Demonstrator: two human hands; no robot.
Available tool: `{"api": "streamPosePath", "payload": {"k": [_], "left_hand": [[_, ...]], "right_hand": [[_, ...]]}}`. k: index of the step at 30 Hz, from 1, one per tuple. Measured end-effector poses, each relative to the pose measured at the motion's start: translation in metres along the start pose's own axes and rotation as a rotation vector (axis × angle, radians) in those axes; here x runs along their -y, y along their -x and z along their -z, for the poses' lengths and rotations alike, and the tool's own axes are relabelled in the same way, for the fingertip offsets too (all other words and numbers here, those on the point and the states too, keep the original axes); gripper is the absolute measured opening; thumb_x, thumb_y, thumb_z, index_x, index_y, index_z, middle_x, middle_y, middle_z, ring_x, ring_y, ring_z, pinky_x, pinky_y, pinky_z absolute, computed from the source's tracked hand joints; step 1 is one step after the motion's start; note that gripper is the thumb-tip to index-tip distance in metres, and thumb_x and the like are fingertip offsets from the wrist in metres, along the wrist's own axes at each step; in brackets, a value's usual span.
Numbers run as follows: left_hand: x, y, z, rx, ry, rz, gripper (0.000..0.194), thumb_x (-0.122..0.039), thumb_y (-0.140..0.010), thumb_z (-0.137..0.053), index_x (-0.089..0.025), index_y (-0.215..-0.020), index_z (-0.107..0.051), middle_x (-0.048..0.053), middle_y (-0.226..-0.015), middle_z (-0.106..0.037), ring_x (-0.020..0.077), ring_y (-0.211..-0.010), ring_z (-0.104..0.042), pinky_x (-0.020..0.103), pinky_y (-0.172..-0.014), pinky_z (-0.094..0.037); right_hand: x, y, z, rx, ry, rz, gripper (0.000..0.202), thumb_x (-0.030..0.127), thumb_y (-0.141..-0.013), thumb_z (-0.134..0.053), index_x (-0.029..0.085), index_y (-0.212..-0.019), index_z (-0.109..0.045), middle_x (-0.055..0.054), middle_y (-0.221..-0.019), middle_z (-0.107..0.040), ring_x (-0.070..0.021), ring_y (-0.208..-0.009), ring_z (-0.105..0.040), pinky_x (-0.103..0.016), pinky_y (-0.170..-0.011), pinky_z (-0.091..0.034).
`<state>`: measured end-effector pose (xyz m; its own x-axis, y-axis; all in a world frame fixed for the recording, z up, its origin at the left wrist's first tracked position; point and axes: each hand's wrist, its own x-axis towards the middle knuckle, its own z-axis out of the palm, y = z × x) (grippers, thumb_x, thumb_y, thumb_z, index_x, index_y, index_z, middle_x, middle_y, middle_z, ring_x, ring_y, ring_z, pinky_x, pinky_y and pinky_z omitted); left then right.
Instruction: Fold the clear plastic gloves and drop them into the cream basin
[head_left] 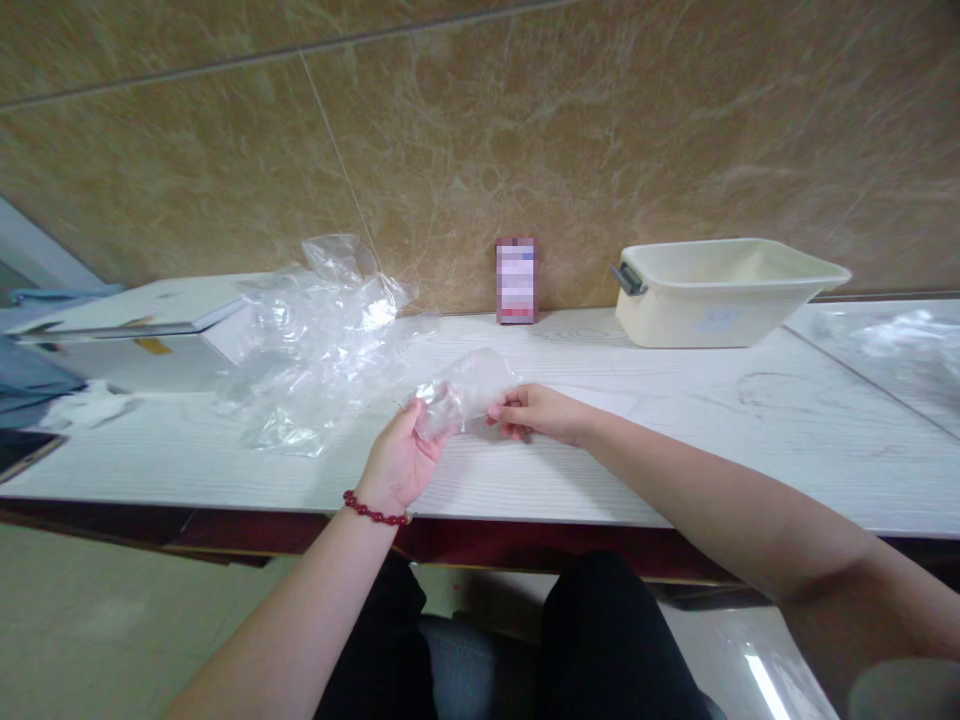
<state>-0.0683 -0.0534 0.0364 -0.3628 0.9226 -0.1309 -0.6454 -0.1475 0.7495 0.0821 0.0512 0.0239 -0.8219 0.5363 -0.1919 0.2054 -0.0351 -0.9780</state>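
Note:
A clear plastic bag (480, 378) is stretched between my two hands above the white wood-grain table (540, 480). My left hand (403, 456), with a red bead bracelet at the wrist, has its fingers wrapped round the bag's left end. On the other side, my right hand (529, 410) pinches the bag's lower right edge between thumb and fingers. Whether anything is inside the bag, I cannot tell. To the left of my hands lies a loose pile of crumpled clear plastic bags (315, 340).
A cream plastic bin (697, 310) with a grey handle stands at the back right. A phone-like object (517, 282) leans on the tiled wall. On the left is a white box (180, 360); more clear plastic (900, 335) lies far right.

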Motion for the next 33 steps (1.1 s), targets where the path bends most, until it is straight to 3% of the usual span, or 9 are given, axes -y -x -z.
{"api": "streamPosePath", "payload": {"k": [6,10,15,20,26,30,33], "left_hand": [[0.002,-0.001,0.000,-0.016,0.074,0.074,0.021,-0.013,-0.081,-0.036,-0.009,-0.087,-0.056,0.010,-0.091,-0.062,0.0151,-0.085,-0.057,0.029,-0.076,-0.047],[0.003,-0.003,0.002,-0.056,0.081,0.071,0.020,-0.012,-0.081,-0.037,-0.009,-0.085,-0.056,0.010,-0.087,-0.063,0.0139,-0.081,-0.058,0.027,-0.074,-0.048],[0.005,-0.006,0.006,-0.062,0.004,0.007,0.019,-0.011,-0.080,-0.038,-0.011,-0.086,-0.056,0.008,-0.087,-0.063,0.0149,-0.084,-0.058,0.028,-0.073,-0.048],[0.006,-0.009,0.009,-0.083,-0.050,0.062,0.018,-0.012,-0.080,-0.038,-0.012,-0.080,-0.056,0.007,-0.087,-0.063,0.0152,-0.084,-0.058,0.031,-0.076,-0.047],[0.010,-0.009,0.014,0.031,-0.175,0.138,0.008,-0.009,-0.071,-0.052,-0.010,-0.077,-0.057,0.009,-0.091,-0.062,0.0172,-0.091,-0.055,0.032,-0.083,-0.043],[0.012,-0.006,0.014,0.009,-0.281,0.172,0.020,0.000,-0.066,-0.054,-0.010,-0.083,-0.055,0.008,-0.087,-0.062,0.0164,-0.085,-0.057,0.031,-0.083,-0.043],[0.013,-0.004,0.011,-0.018,-0.279,0.143,0.042,0.003,-0.067,-0.048,-0.016,-0.104,-0.046,0.006,-0.086,-0.061,0.0148,-0.082,-0.058,0.033,-0.082,-0.044]], "right_hand": [[0.004,0.004,-0.005,-0.050,-0.168,0.003,0.031,0.030,-0.066,-0.061,0.018,-0.082,-0.037,0.000,-0.068,-0.057,-0.0074,-0.056,-0.054,-0.018,-0.050,-0.042],[0.002,0.002,-0.004,-0.049,-0.115,0.027,0.034,0.029,-0.065,-0.061,0.019,-0.078,-0.031,0.001,-0.062,-0.058,-0.0067,-0.048,-0.051,-0.016,-0.043,-0.038],[-0.002,-0.003,0.001,-0.173,0.020,0.121,0.032,0.030,-0.065,-0.058,0.020,-0.074,-0.030,0.002,-0.061,-0.057,-0.0057,-0.044,-0.049,-0.013,-0.036,-0.031],[-0.004,-0.007,0.002,-0.245,0.053,0.195,0.030,0.031,-0.064,-0.057,0.020,-0.074,-0.030,0.004,-0.060,-0.055,-0.0050,-0.042,-0.046,-0.011,-0.032,-0.025],[-0.005,-0.010,0.004,-0.313,0.072,0.218,0.030,0.029,-0.064,-0.057,0.020,-0.072,-0.030,0.005,-0.055,-0.053,-0.0037,-0.039,-0.043,-0.011,-0.033,-0.028],[-0.007,-0.011,0.006,-0.343,0.123,0.142,0.025,0.025,-0.065,-0.056,0.019,-0.072,-0.033,0.007,-0.051,-0.051,-0.0016,-0.033,-0.037,-0.011,-0.030,-0.024],[-0.007,-0.010,0.007,-0.376,0.175,0.087,0.022,0.022,-0.065,-0.055,0.019,-0.071,-0.034,0.008,-0.047,-0.047,-0.0011,-0.030,-0.035,-0.010,-0.029,-0.022]]}}
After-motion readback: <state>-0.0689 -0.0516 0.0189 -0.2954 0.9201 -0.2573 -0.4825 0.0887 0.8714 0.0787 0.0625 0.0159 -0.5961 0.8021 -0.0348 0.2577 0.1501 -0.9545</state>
